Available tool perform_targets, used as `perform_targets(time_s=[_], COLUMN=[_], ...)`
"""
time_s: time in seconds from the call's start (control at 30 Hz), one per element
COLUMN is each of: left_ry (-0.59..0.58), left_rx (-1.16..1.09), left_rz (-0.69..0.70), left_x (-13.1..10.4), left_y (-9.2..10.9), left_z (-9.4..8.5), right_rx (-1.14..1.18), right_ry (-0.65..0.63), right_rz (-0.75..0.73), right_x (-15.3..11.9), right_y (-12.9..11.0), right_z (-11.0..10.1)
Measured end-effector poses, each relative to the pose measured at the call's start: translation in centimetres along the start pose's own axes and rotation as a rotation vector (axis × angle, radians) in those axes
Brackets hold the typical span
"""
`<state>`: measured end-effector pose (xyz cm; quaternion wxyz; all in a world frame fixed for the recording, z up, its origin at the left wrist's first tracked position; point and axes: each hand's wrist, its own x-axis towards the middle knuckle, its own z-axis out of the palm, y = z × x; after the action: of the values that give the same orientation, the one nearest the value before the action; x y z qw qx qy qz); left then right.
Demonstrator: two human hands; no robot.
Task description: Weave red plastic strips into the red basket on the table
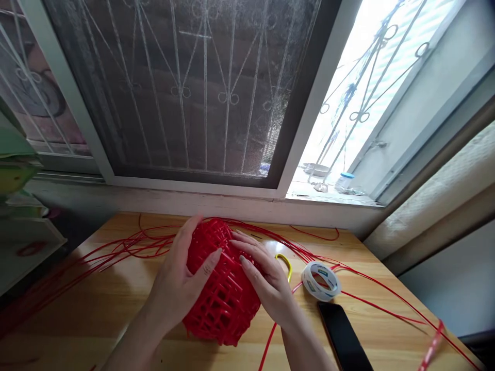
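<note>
A red woven basket [222, 304], made of glossy plastic strips in an open lattice, rests on the wooden table in front of me. Around its left side curves my left hand [183, 273], thumb laid across the weave and fingers going behind the far edge. My right hand [265, 270] grips the upper right side, its fingertips pressed on the strips. Both hands hold the basket between them. One red strip [268, 342] trails from beside it toward the front edge of the view.
Long red strips [135, 245] spread over the table [127, 293] to both sides. Right of the basket are a yellow curved handle [286, 263], a roll of tape [320, 281] and a black phone [344, 337]. A barred window [201, 103] stands behind.
</note>
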<state>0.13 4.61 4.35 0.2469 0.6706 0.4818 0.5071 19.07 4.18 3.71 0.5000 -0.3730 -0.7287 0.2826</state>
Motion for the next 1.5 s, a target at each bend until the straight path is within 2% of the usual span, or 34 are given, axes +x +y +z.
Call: perform_targets(time_s=[0.13, 0.33, 0.43, 0.5, 0.63, 0.7, 0.87, 0.97, 1.07, 1.27, 1.37, 1.5], left_ry=[0.096, 0.221, 0.252, 0.225, -0.036, -0.084, -0.128, -0.154, -0.179, -0.283, -0.294, -0.313], left_rx=[-0.066, -0.237, -0.173, -0.001, 0.372, 0.479, 0.490, 0.448, 0.392, 0.264, 0.241, 0.280], left_rz=[0.016, 0.120, 0.110, 0.123, 0.405, 0.474, 0.542, 0.548, 0.563, 0.600, 0.595, 0.614], left_x=[-0.6, 0.4, -0.3, -1.5, -4.0, -4.4, -3.8, -3.3, -2.8, -1.5, -1.2, -1.1], left_y=[-0.2, -0.3, 0.6, 1.4, 2.2, 2.0, 1.3, 1.1, 0.7, -0.2, -0.2, 0.2], left_z=[0.9, 1.5, 1.2, 0.8, 0.7, 0.8, 0.4, 0.0, -0.4, -1.3, -1.4, -1.2], right_rx=[-0.017, -0.313, -0.304, -0.163, 0.254, 0.391, 0.501, 0.548, 0.515, 0.271, 0.172, 0.091], right_ry=[-0.034, -0.137, -0.179, -0.186, -0.274, -0.335, -0.417, -0.441, -0.468, -0.576, -0.585, -0.660], right_rz=[-0.015, 0.001, 0.029, 0.071, 0.223, 0.257, 0.259, 0.318, 0.375, 0.495, 0.567, 0.609], right_x=[0.3, 2.3, 3.4, 4.0, 4.4, 4.3, 4.0, 4.0, 4.2, 4.6, 4.7, 5.1], right_y=[-0.8, -3.4, -4.1, -4.1, -3.5, -3.2, -3.7, -4.6, -5.3, -5.1, -5.1, -5.8], right_z=[-0.4, -1.1, -1.4, -1.8, -2.8, -3.1, -3.1, -3.2, -3.5, -4.6, -4.7, -4.5])
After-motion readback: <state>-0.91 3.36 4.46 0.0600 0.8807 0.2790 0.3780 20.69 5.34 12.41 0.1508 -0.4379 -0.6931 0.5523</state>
